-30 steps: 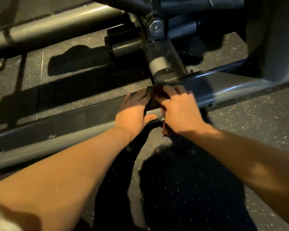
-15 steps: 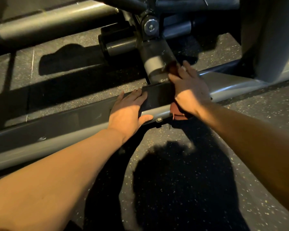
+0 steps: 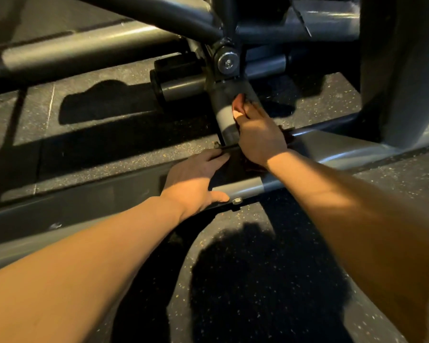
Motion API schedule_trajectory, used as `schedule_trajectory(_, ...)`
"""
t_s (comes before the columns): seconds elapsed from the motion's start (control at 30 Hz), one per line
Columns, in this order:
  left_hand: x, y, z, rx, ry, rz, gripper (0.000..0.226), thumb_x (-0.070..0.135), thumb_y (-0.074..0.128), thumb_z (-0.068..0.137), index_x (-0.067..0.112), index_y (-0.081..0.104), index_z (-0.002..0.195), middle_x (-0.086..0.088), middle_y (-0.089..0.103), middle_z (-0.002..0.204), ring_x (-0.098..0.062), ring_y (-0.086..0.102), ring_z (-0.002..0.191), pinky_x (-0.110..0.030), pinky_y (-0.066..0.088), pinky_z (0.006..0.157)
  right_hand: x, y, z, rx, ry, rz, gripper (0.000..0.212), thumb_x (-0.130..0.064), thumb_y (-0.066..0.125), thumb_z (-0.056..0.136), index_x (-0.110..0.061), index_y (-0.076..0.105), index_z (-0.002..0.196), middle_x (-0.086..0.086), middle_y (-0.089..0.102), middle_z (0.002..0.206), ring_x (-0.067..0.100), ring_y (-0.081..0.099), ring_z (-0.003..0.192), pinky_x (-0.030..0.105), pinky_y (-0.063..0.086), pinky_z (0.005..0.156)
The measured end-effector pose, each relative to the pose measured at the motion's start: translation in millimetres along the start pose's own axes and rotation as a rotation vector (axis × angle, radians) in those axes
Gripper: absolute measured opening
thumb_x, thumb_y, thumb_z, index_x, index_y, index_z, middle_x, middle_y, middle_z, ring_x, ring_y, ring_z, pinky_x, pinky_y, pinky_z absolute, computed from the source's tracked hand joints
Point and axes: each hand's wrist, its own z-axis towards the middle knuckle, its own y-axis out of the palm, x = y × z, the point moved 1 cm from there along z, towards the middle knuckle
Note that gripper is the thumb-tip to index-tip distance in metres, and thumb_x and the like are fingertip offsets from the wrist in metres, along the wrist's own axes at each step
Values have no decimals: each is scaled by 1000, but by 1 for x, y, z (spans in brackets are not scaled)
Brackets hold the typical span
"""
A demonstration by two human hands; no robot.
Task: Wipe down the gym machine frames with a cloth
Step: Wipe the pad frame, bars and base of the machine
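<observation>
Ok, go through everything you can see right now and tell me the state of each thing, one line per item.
Left hand: flat, fingers straight, resting on the base rail.
Right hand: holds the cloth against the angled post.
Cloth: dark red, bunched, mostly hidden under the right hand.
Angled post: tilted, joined to the base rail.
Base rail: lies along the floor, partly shadowed.
Pivot bolt: in place at the joint above the post.

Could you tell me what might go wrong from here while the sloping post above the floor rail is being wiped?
1. The right hand works the dark red cloth up the sloping post toward the pivot bolt; fingers or cloth could catch there.
2. The left hand braces flat on the floor rail, thumb beside a protruding bolt head; a slip could scrape it.
3. Deep shadow may hide missed patches.
</observation>
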Motion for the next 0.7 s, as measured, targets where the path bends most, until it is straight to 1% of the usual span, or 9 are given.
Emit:
schedule_trajectory(0.1, -1, 2, -2, 9, 28, -4, 89, 52, 66, 83, 27, 18, 154, 3, 17, 160, -20, 28, 142, -34, 32, 112, -12, -2, -31, 8, -77, -37, 50, -15, 42, 98, -17, 39, 148, 6, 29, 158, 27, 24, 145, 43, 26, 118)
schedule_trajectory(0.2, -2, 4, -1, 15, 31, 14, 89, 54, 64, 85, 27, 15, 154, 3, 15, 160, -20, 26, 143, -35, 31, 113, 0, -5, -29, 7, -109, -22, 50, -18, 39, 99, -21, 39, 149, 3, 28, 158, 26, 26, 145, 43, 28, 117)
schedule_trajectory(0.27, -3, 5, 0, 5, 28, 22, 89, 55, 62, 85, 29, 13, 154, 4, 13, 161, -19, 25, 144, -35, 31, 113, 13, -4, 3, -5, -46, 15, 53, -18, 39, 98, -19, 33, 151, 4, 27, 158, 28, 27, 144, 46, 30, 116)
schedule_trajectory(0.37, -5, 4, 1, -9, 31, 27, 87, 58, 59, 85, 33, 11, 154, 7, 12, 160, -16, 23, 144, -31, 30, 113, 14, -5, 36, -48, 94, 88, 53, -21, 41, 101, -19, 28, 153, 0, 15, 162, 23, 15, 149, 41, 19, 118)
schedule_trajectory(0.4, -6, 3, 3, -4, 35, 21, 87, 60, 59, 84, 34, 12, 153, 8, 13, 160, -15, 24, 144, -29, 29, 112, 12, -4, 38, -40, 83, 72, 54, -20, 41, 102, -17, 24, 154, 1, 12, 163, 22, 11, 150, 38, 15, 120)
schedule_trajectory(0.47, -9, 2, 5, -13, 26, -5, 89, 63, 62, 81, 37, 15, 152, 11, 17, 159, -14, 26, 142, -27, 29, 109, 3, -5, 18, -5, -16, 45, 57, -18, 41, 101, -12, 20, 154, 6, 16, 162, 24, 12, 149, 35, 12, 120)
schedule_trajectory(0.57, -12, -1, 8, -8, 10, -20, 91, 68, 65, 74, 43, 21, 150, 16, 22, 156, -10, 30, 138, -23, 31, 104, 6, -1, -12, 39, -174, -7, 53, -15, 42, 100, -14, 30, 152, 4, 22, 161, 25, 18, 148, 35, 18, 118)
schedule_trajectory(0.63, -11, -4, 8, 18, -8, -42, 91, 69, 68, 70, 44, 27, 148, 18, 29, 152, -9, 33, 135, -24, 33, 102, 13, 2, 0, 38, -179, 1, 53, -17, 43, 100, -15, 32, 152, 3, 21, 161, 24, 19, 148, 38, 19, 119)
schedule_trajectory(0.7, -9, -5, 7, 23, -27, -54, 91, 67, 72, 68, 44, 32, 146, 17, 35, 148, -9, 37, 133, -25, 35, 102, 15, 7, 27, 23, -74, 37, 56, -20, 46, 97, -17, 33, 151, 2, 21, 161, 22, 20, 148, 40, 22, 120)
